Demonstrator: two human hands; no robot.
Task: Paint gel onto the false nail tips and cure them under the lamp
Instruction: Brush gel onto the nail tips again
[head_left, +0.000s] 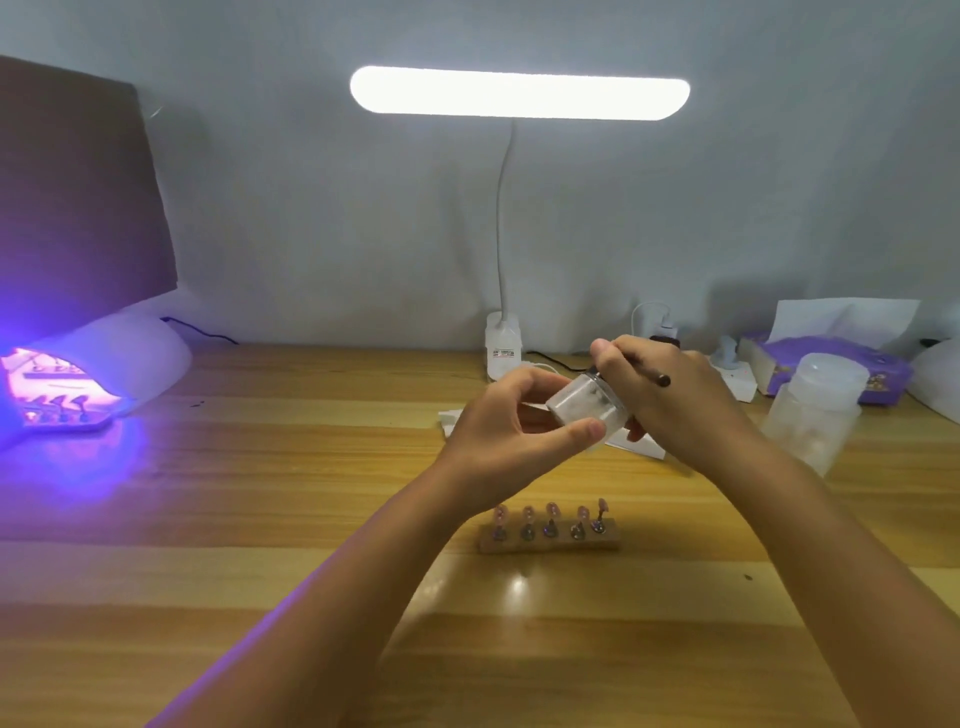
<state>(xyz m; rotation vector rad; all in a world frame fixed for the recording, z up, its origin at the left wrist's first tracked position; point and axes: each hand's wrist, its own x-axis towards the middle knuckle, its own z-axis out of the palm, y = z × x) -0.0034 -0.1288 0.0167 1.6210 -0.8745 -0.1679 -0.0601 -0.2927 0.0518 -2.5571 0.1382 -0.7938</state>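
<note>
Light wooden block carrying five pinkish false nail tips on small stands sits on the striped wooden worktop. Just behind and above the block: left hand curled round a small frosted clear jar, held tilted. Right hand pinches a thin dark brush, tip at the jar's mouth. Far left of the block: white curing lamp glowing violet, second set of tips under it.

2 forearms, bare to the picture's edge, end in 2 bare hands: left hand, right hand.
</note>
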